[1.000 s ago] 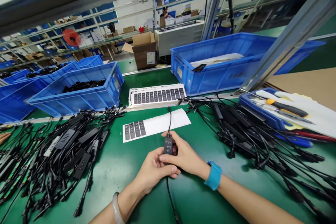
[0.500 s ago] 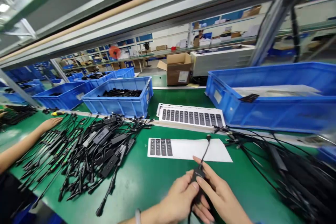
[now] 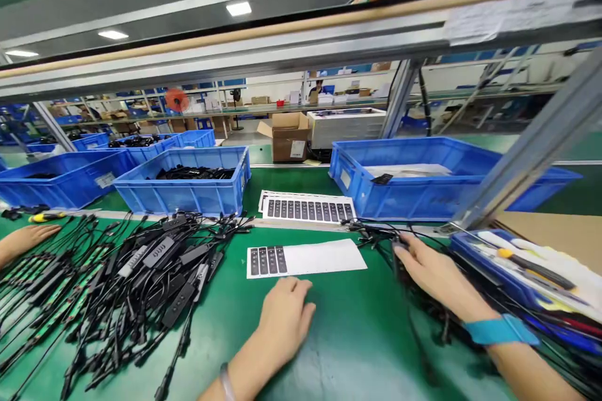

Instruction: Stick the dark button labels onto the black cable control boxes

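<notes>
A black inline controller [image 3: 398, 261], blurred, is at the left edge of the right-hand pile of black cables [image 3: 376, 235], its cord trailing toward the front of the green table [image 3: 348, 351]. The person's right hand [image 3: 435, 276], with a blue band [image 3: 501, 330] at the wrist, grips it between thumb and fingers. The left hand [image 3: 283, 316] holds nothing; its fingers are loosely bent and parted from the thumb, just in front of a white label sheet [image 3: 324, 257]. Four dark labels [image 3: 268, 260] remain at that sheet's left end, and the rest of it is blank. Behind it lies a fuller label sheet [image 3: 308, 209] with a row of dark labels.

Left of the left hand spreads a large heap of corded controllers [image 3: 181, 301], mostly black, a few with grey faces. Farther left, another person's hand [image 3: 31, 238] rests near cords and green circuit boards [image 3: 75, 304]. At the right edge, a blue tray [image 3: 489, 266] carries a tool with a black and yellow handle [image 3: 536, 268]. Along the back stand blue bins, one [image 3: 183, 196] with black parts, another [image 3: 399, 197] with white sheets, and an open cardboard box [image 3: 289, 138] between them, farther off.
</notes>
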A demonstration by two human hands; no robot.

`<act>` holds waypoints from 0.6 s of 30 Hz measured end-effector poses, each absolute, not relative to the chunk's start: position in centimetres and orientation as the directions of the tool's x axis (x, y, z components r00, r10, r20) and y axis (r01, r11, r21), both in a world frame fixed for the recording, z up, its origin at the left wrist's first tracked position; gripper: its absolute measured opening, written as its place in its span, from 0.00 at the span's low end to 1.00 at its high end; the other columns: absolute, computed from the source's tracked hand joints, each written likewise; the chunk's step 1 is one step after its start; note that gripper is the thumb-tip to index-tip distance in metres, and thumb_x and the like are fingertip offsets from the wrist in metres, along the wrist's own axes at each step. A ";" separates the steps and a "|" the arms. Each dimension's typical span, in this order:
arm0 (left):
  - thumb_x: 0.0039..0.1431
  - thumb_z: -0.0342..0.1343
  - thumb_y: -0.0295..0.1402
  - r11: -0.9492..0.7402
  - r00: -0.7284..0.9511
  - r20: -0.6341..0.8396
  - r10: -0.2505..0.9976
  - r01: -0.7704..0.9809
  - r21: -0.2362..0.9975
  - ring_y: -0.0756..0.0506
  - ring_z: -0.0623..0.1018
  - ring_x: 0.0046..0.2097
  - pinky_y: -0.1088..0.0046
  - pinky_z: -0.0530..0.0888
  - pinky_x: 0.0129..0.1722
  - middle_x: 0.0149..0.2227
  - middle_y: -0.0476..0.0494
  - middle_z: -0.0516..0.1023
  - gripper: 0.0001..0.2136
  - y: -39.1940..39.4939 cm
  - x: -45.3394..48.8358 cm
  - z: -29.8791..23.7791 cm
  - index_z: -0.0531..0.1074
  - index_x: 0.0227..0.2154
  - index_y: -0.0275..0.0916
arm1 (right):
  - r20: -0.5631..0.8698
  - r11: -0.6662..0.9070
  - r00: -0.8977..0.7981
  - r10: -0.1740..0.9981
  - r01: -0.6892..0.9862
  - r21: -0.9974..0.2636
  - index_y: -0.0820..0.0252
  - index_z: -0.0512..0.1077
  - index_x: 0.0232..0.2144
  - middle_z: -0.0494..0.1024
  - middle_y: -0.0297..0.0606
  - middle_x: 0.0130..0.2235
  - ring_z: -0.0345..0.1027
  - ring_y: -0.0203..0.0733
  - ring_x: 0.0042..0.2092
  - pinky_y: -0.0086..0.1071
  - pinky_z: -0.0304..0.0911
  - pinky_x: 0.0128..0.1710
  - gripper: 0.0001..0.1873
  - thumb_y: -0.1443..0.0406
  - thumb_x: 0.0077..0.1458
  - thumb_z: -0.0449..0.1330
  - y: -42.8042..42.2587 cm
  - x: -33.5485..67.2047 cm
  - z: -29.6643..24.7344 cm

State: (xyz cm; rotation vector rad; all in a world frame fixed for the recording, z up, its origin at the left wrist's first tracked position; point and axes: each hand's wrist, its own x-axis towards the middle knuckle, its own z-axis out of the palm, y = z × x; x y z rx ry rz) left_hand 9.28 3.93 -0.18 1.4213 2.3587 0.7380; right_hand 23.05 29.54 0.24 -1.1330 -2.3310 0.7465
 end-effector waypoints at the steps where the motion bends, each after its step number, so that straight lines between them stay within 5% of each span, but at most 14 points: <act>1: 0.58 0.52 0.25 0.454 -0.510 0.026 0.860 0.787 0.418 0.36 0.71 0.52 0.56 0.67 0.53 0.51 0.33 0.72 0.20 3.8 8.7 -0.1 0.69 0.54 0.34 | 0.245 0.575 -0.539 0.806 0.614 -0.540 0.79 0.66 0.52 0.72 0.64 0.40 0.68 0.67 0.43 0.56 0.61 0.43 0.28 0.63 0.54 0.51 30.1 23.3 0.8; 4: 0.56 0.53 0.22 0.633 -0.640 0.013 0.768 0.762 0.140 0.29 0.66 0.58 0.51 0.64 0.56 0.57 0.22 0.65 0.26 3.6 7.4 -0.8 0.63 0.59 0.27 | 0.405 0.794 -0.696 0.592 0.422 -0.437 0.75 0.71 0.46 0.70 0.66 0.44 0.64 0.70 0.48 0.63 0.55 0.47 0.19 0.69 0.53 0.51 28.2 21.6 1.7; 8: 0.58 0.49 0.20 0.686 -0.689 0.001 0.725 0.721 0.098 0.26 0.64 0.59 0.46 0.64 0.54 0.59 0.18 0.62 0.24 3.6 6.4 -2.3 0.63 0.58 0.25 | 0.388 0.875 -0.863 0.323 0.116 -0.470 0.57 0.74 0.40 0.75 0.42 0.40 0.71 0.47 0.43 0.38 0.67 0.46 0.12 0.71 0.57 0.53 22.2 14.8 0.2; 13: 0.60 0.51 0.26 0.702 -0.706 0.001 0.708 0.704 0.104 0.30 0.67 0.57 0.50 0.66 0.53 0.57 0.23 0.67 0.20 3.6 6.1 -2.6 0.67 0.55 0.28 | 0.455 0.850 -0.856 0.244 -0.038 -0.526 0.58 0.73 0.33 0.74 0.43 0.36 0.70 0.50 0.42 0.42 0.67 0.45 0.08 0.68 0.58 0.54 18.2 8.4 -2.0; 18: 0.59 0.55 0.35 0.719 -0.720 -0.038 0.693 0.685 0.120 0.34 0.69 0.54 0.55 0.68 0.51 0.54 0.30 0.70 0.21 3.6 5.9 -1.8 0.67 0.54 0.31 | 0.510 0.773 -0.823 0.249 -0.149 -0.617 0.59 0.70 0.29 0.73 0.44 0.35 0.68 0.48 0.39 0.39 0.66 0.37 0.14 0.59 0.61 0.50 18.3 9.7 -1.7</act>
